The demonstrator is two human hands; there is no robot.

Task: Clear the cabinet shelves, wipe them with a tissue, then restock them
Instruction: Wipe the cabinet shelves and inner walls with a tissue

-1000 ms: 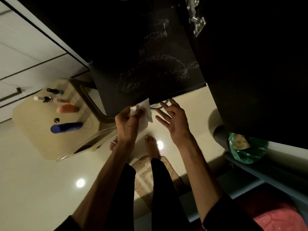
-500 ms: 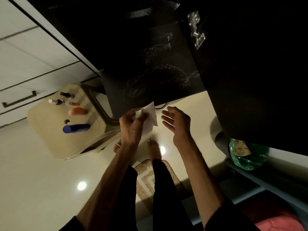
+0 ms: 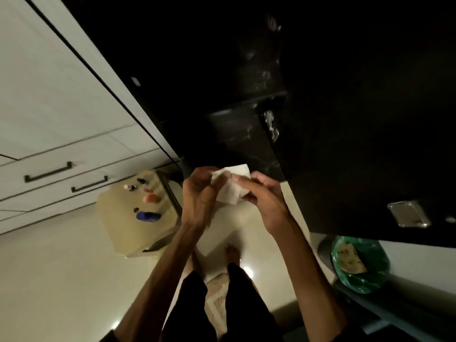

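Both hands have come together since half a second ago: the right hand [image 3: 265, 196], which hung open and apart beside the cabinet edge, now pinches the white crumpled paper tissue [image 3: 232, 185] that the left hand [image 3: 199, 193] alone held before. The tissue sits between the two hands, left fingers curled round its left side, right thumb and fingers nipping its right side, so each hand is clamped on it. The view has also swung, and more of the cabinet's dark inside shows than earlier.

All this takes place just below the lower front edge of the tall black wooden cabinet [image 3: 246, 134], whose dusty shelf surface shows pale smears. A metal hinge [image 3: 271, 124] sits on the cabinet's inner right wall, above the hands.

Left of the cabinet stands a beige plastic stool [image 3: 123, 225] on the glossy floor, carrying a dark blue bottle [image 3: 148, 216] lying on its side, an orange tube [image 3: 151, 198] and some small nail-polish bottles [image 3: 130, 187]. Further left of the cabinet are white drawers with black bar handles [image 3: 48, 172]. Below the cabinet's right side a green plastic bag [image 3: 359, 264] rests on a grey ledge. Bare feet stand on the floor under the hands.
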